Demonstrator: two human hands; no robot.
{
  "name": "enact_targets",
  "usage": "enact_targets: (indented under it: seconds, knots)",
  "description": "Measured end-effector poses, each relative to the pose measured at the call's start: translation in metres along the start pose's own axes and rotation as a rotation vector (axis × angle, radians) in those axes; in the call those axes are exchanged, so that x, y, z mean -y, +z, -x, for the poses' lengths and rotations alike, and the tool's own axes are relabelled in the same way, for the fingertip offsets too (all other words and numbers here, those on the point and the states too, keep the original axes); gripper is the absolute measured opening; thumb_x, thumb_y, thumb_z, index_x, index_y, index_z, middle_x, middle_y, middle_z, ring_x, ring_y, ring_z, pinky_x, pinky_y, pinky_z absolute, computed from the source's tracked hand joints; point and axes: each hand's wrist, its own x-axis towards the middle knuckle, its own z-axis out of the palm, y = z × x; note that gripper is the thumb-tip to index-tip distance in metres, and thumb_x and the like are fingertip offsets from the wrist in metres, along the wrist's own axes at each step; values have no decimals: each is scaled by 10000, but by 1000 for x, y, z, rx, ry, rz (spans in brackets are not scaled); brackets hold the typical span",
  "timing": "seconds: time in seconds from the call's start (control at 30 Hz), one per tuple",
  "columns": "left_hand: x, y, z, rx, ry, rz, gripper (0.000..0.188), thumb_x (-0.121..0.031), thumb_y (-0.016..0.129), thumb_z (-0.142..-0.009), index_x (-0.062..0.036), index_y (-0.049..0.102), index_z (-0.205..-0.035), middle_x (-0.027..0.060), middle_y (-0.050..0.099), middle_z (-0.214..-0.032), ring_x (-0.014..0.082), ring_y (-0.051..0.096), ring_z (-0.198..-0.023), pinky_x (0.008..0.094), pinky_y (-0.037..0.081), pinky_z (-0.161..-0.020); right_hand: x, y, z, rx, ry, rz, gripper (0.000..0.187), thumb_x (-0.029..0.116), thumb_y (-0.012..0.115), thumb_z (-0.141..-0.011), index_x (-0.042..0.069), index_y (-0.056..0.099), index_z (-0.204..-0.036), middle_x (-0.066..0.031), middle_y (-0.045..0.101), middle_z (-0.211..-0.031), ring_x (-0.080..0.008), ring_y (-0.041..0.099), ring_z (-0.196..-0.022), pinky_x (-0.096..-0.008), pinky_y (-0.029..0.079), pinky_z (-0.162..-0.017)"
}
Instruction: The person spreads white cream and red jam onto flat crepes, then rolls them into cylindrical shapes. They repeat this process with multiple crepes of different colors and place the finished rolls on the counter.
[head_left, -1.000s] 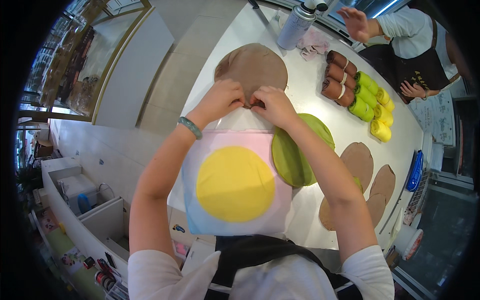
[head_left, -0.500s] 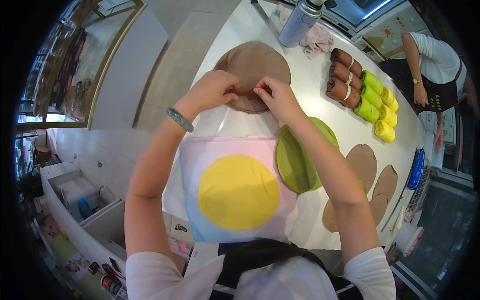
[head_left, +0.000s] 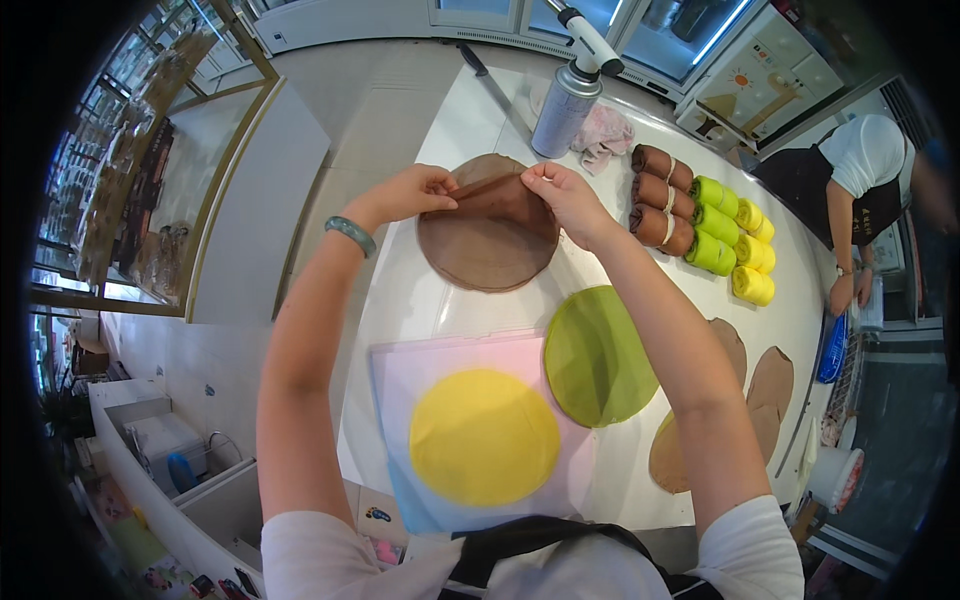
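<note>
A stack of thin brown crepes (head_left: 485, 255) lies at the far left of the white table. My left hand (head_left: 420, 192) pinches one side of the top crepe's edge, and my right hand (head_left: 560, 195) pinches the other side. Between them the edge is lifted, with a darker fold showing beneath my fingers. Nearer to me, a yellow crepe (head_left: 485, 437) rests flat on pink and blue sheets (head_left: 392, 400). A pile of green crepes (head_left: 602, 355) sits to its right, partly overlapping the sheets.
Rolled crepes stand at the back right: brown rolls (head_left: 662, 185), green rolls (head_left: 713, 228) and yellow rolls (head_left: 754, 255). Behind the stack are a blowtorch canister (head_left: 566, 112), a pink cloth (head_left: 603, 138) and a long knife (head_left: 490, 85). More brown crepes (head_left: 770, 385) lie right of my right forearm. Another person (head_left: 865, 180) works beyond.
My hands have drawn apart and lifted the top crepe's edge, which now stretches between them. The view has tilted up, bringing the blowtorch's head and the knife further into sight.
</note>
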Motion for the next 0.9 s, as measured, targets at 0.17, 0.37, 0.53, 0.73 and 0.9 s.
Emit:
enact_targets:
  seconds: [0.17, 0.37, 0.53, 0.73, 0.9]
  knots:
    - [-24, -23, -17, -119, 165, 277, 189, -213, 626, -1071, -36, 670, -1120, -24, 691, -1026, 83, 625, -966, 268, 495, -915, 33, -17, -16, -41, -99, 74, 159, 240, 630, -1075, 85, 660, -1087, 55, 665, -960, -27, 569, -860, -219, 457, -748]
    - [-75, -46, 11, -377, 372, 238, 212, -212, 609, -1082, -26, 687, -1149, -19, 706, -1031, 70, 627, -966, 259, 504, -887, 101, 0, -5, -60, -310, 107, 168, 264, 631, -1075, 97, 657, -1086, 60, 662, -933, -20, 562, -839, -212, 447, -741]
    - [-151, -21, 54, -495, 537, 86, 204, -148, 642, -1063, 7, 697, -1185, -16, 692, -1014, 60, 616, -936, 234, 502, -827, 142, -13, 66, -49, -418, 49, 177, 273, 648, -1062, 97, 652, -1078, 46, 663, -885, -25, 553, -765, -221, 437, -653]
    - [-222, 58, 142, -422, 518, -102, 126, -17, 602, -1046, 54, 671, -1124, 58, 684, -1065, 89, 619, -963, 227, 488, -867, 142, -46, 224, 16, -508, 208, 171, 237, 660, -1063, 73, 635, -1105, 65, 625, -826, -19, 528, -786, -202, 421, -673]
    - [-308, 213, 142, 45, 466, 83, 106, 25, 627, -1011, 53, 674, -1101, 31, 699, -974, 58, 610, -813, 206, 479, -726, 113, -122, 420, -66, -213, -27, 115, 165, 647, -1064, 60, 621, -1102, 81, 600, -827, 10, 529, -762, -194, 425, -676]
